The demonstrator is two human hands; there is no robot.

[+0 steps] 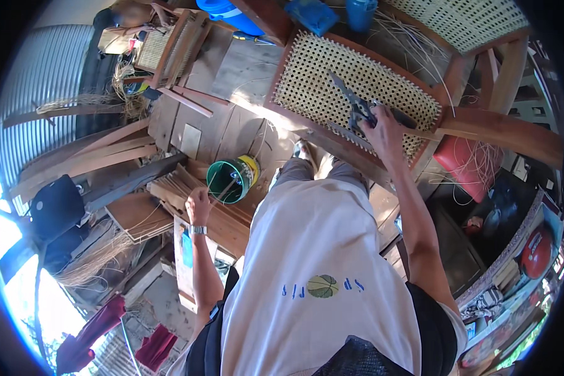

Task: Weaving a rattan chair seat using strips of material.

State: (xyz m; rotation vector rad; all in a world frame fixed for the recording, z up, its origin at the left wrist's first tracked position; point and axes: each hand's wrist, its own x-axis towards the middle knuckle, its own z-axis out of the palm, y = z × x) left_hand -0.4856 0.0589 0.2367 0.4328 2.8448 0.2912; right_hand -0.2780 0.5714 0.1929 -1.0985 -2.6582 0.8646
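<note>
A woven cane panel [307,81] in a reddish wooden frame lies in front of me, its mesh full of small holes. On top of it rests a dark pair of shears [344,91], blades pointing away to the left. My right hand [385,130] is closed around the handle end, low over the panel's near right part. To the left, my left hand [198,205] hangs beside a green bucket [214,178], fingers curled together in a pinch. Thin pale strands stick out of the bucket close by; whether the fingers hold one is too small to tell.
Wooden boards [222,219] lie behind the bucket. Another cane panel [467,22] stands at the far right, near a red cushion [460,164] with loose strands. A blue bucket [232,14] is at the back. A person [131,19] sits by a chair frame at far left.
</note>
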